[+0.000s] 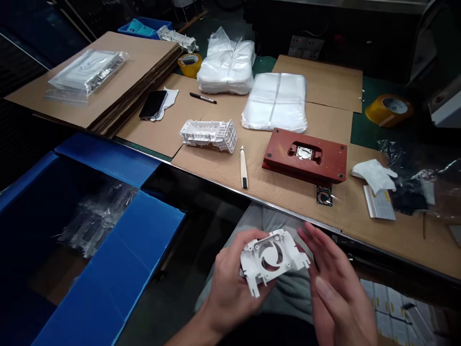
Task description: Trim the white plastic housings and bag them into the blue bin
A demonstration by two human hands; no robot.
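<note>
My left hand (226,283) grips a white plastic fan housing (272,259) with a round opening and curved spokes, held over my lap below the table edge. My right hand (333,283) is beside the part on its right, fingers stretched out and close to or lightly touching its edge. On the table above lies a red-brown fixture block (306,156) with a metal insert in its recess. A small black square fan frame (324,196) lies just in front of the block.
A white moulded part (209,135), a utility knife (244,166), a pen (203,98), a phone (153,104), two stacks of clear bags (275,101), tape rolls (389,109) and a white glove (374,174) lie on the cardboard-covered table. An open blue box (108,269) stands at left.
</note>
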